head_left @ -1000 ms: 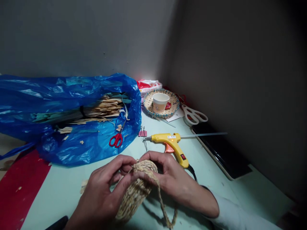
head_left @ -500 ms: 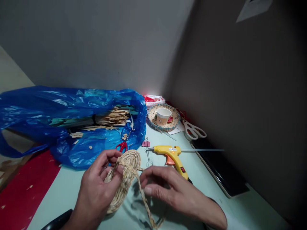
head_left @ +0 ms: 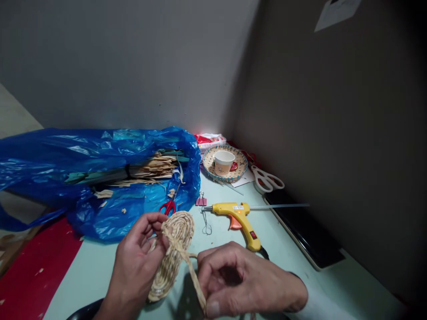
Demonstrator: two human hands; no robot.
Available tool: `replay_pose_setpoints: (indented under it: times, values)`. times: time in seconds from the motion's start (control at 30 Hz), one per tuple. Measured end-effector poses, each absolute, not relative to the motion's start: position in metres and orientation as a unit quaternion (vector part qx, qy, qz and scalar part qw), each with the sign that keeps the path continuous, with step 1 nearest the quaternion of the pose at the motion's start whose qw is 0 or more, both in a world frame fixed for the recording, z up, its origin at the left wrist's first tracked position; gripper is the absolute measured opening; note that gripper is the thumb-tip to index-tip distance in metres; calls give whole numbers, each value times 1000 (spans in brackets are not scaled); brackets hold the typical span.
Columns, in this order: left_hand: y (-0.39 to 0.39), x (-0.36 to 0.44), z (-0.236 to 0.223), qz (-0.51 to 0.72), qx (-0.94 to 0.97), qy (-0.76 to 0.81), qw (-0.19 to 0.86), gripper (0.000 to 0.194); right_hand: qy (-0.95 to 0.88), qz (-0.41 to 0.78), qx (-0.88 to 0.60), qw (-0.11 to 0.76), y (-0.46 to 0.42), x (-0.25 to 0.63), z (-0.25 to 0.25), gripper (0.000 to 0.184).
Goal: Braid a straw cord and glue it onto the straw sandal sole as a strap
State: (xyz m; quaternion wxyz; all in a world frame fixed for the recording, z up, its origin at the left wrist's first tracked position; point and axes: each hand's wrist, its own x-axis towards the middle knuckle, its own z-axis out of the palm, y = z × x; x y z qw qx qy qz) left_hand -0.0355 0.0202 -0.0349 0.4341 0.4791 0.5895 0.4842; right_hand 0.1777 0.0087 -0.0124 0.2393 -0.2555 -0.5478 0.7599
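A coiled, braided straw sole (head_left: 170,266), long and oval, stands tilted in the middle, its upper end away from me. My left hand (head_left: 133,258) grips its left edge, with the thumb pressed on the front. Across the sole's face runs a straw strap, and from it a braided straw cord (head_left: 194,278) hangs down to the right. Between thumb and fingers, my right hand (head_left: 247,280) pinches this cord low down. The cord's far end is mostly hidden behind that hand.
Ahead lies a yellow glue gun (head_left: 233,209), near a pink binder clip (head_left: 201,202) and red scissors (head_left: 169,206). A blue plastic bag (head_left: 100,142) with straw bundles fills the left. Behind are a woven tray (head_left: 208,171), a paper cup (head_left: 223,165) and white scissors (head_left: 267,180); a black tablet (head_left: 307,235) lies right.
My right hand has moved down and toward me, closing on the cord, which now runs straighter from the sole. My left hand keeps its hold on the sole. The view has shifted slightly.
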Motion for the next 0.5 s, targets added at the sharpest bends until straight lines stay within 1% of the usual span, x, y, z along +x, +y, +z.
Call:
replay_pose_setpoints:
  times: [0.1,0.17,0.27,0.37,0.43,0.5]
  values:
    - [21,-36,-34,486,466,589,447,32,-574,714,-321,240,5,177,-17,11]
    - [23,-36,-34,492,453,590,451,33,-572,690,-360,260,5,177,-20,9]
    - [26,-35,-34,502,429,592,461,35,-557,688,-360,295,9,177,-21,21]
    - [26,-32,-34,510,407,589,477,36,-569,676,-361,298,11,176,-17,32]
    - [25,-30,-33,515,397,586,484,37,-617,619,-384,297,10,175,-14,30]
    - [23,-29,-33,521,393,583,485,38,-686,510,-426,296,6,173,-12,24]
